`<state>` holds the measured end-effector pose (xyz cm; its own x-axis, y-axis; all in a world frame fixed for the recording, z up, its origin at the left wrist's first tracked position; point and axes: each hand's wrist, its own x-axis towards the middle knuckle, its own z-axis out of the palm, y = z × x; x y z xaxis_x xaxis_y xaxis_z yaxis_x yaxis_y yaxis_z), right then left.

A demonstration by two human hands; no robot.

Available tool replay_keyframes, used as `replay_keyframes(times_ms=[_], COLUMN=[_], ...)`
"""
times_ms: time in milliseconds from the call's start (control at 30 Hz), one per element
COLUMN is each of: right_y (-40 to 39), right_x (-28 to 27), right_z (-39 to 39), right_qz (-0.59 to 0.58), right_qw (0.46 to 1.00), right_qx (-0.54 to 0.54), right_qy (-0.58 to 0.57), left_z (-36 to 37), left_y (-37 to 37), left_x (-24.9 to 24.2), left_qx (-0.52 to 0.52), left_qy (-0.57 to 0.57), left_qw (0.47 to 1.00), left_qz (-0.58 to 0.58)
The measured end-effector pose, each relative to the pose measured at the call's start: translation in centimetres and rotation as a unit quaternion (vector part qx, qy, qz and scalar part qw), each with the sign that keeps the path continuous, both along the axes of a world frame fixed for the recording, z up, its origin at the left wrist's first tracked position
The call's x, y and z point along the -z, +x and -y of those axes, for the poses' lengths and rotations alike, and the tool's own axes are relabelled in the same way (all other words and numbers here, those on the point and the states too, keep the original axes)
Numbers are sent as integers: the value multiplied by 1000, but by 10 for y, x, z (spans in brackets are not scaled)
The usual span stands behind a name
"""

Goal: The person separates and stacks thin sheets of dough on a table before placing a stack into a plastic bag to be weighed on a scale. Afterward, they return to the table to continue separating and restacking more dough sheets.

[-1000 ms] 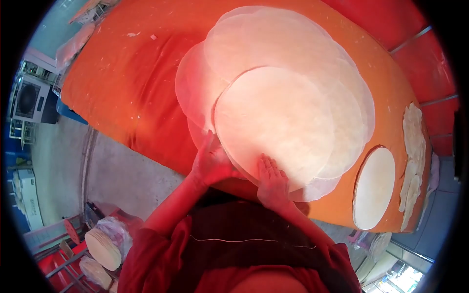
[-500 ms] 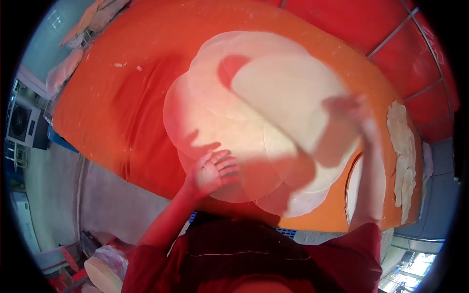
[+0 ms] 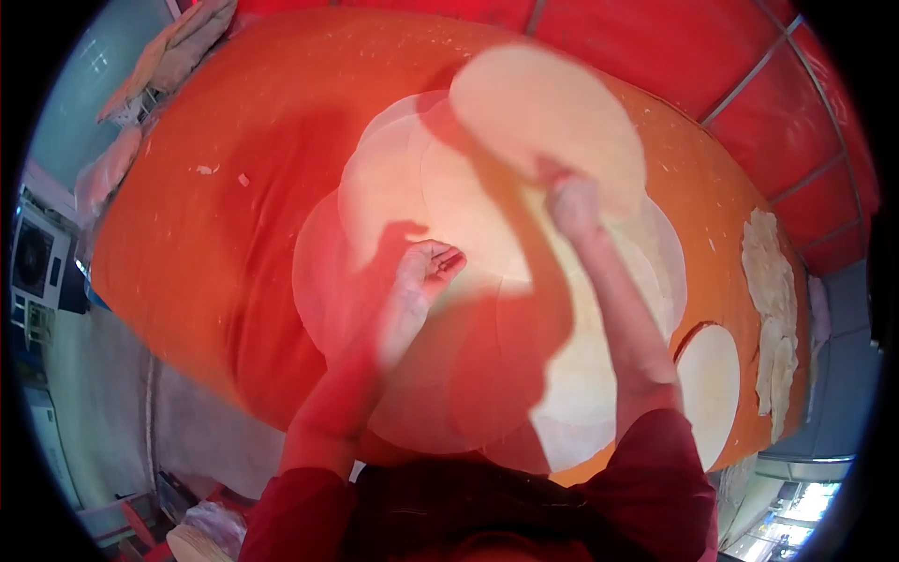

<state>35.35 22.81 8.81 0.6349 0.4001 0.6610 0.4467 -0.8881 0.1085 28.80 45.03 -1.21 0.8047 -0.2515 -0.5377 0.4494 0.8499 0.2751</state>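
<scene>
My right hand [image 3: 573,204] is closed on the near edge of a large, thin, round dough sheet [image 3: 552,108], which is lifted and tilted with its far side away from me. Beneath it, several overlapping pale round dough sheets [image 3: 375,187] lie fanned out on the orange cloth. My left hand [image 3: 429,267] hovers over the middle of these sheets, palm partly up, fingers curled together with nothing visible in them. Its fingertips are apart from the lifted sheet. Shadows of both arms fall across the sheets.
An orange cloth [image 3: 197,253] covers the large, rounded work surface. At the right lie a stack of round sheets [image 3: 709,393] and ragged, flattened pieces [image 3: 773,318]. Folded pale pieces [image 3: 187,42] hang at the far left edge. Red panels [image 3: 674,47] stand behind.
My right hand has swung left, bringing the round sheet away from me and off the pile. My left hand has moved up and inward, its spread fingers now curled.
</scene>
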Motion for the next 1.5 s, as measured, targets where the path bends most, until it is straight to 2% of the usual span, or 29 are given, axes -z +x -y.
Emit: replay_keyframes(times_ms=[33, 67, 100, 133, 200, 233, 333, 367, 433, 500, 567, 633, 667, 700, 733, 833, 933, 967, 1033, 1100, 1133, 1233, 1300, 1367, 1433, 1500], right_y=[-8, -15, -22, -27, -43, -50, -69, -69, -64, -49, -19, 14, 30, 34, 39, 37, 39, 32, 16, 3, -1, -12, -12, -5, -1, -4], right_x=[26, 33, 39, 37, 59, 67, 76, 80, 83, 78, 36, -42, -81, -102, -111, -104, -36, -10, 34, 73, 86, 102, 120, 137, 142, 121], right_z=[0, -6, -12, -24, -37, -42, -61, -62, -56, -38, -13, 16, 30, 31, 32, 15, -3, -13, -27, -37, -39, -45, -47, -45, -42, -45], right_qz=[-107, -218, -322, -424, -266, -179, -65, -47, -135, -248, -281, -208, -166, -51, 65, 146, 98, 55, -35, -118, -112, -126, -264, -302, -241, -141], right_qw=[994, 975, 944, 891, 963, 976, 995, 996, 987, 966, 946, 968, 963, 981, 985, 983, 994, 997, 999, 993, 993, 989, 926, 898, 946, 986], right_qx=[14, 40, 70, 112, 21, -23, -9, -5, 15, 21, 46, 139, 183, 173, 160, 103, 11, 15, -24, -16, -24, -32, -92, -116, -100, -65], right_qy=[24, -2, -34, -115, 44, 122, 76, 80, 91, 70, 156, -23, -109, -66, -23, -45, -49, -55, 7, -15, 13, 72, 254, 298, 193, 52], left_z=[1, 0, -1, -1, 3, 6, 12, 14, 16, 11, 1, -7, -7, -7, -6, -4, -6, -5, -3, -7, -8, -4, -16, -18, -15, -14], left_y=[3, 3, 4, 7, 9, 10, 22, 25, 32, 36, 41, 47, 51, 56, 59, 64, 70, 71, 69, 74, 76, 68, 91, 101, 102, 97], left_x=[-1, -4, -7, -10, -18, -31, -27, -24, -15, -3, 0, -3, -3, -4, -6, -14, -15, -18, -25, -2, 6, -6, 21, 24, 22, 14], left_qx=[10, 20, 30, 56, 110, 141, 170, 165, 151, 84, 38, 8, 1, -7, -15, 17, 62, 67, 77, 58, 50, -61, 16, 59, 68, 79], left_qy=[7, 14, 21, 56, 123, 169, 43, 48, 59, 81, 77, 44, 21, -1, -24, 87, 139, 169, 228, 233, 234, 102, 114, 130, 153, 178], left_qw=[1000, 1000, 999, 997, 986, 976, 967, 964, 958, 979, 990, 996, 999, 1000, 1000, 996, 988, 983, 971, 970, 970, 989, 993, 990, 985, 976], left_qz=[1, 1, 1, -1, -6, -8, 185, 202, 235, 166, 112, 71, 50, 30, 11, -3, -3, -1, 0, 27, 40, 91, 12, 1, 50, 97])
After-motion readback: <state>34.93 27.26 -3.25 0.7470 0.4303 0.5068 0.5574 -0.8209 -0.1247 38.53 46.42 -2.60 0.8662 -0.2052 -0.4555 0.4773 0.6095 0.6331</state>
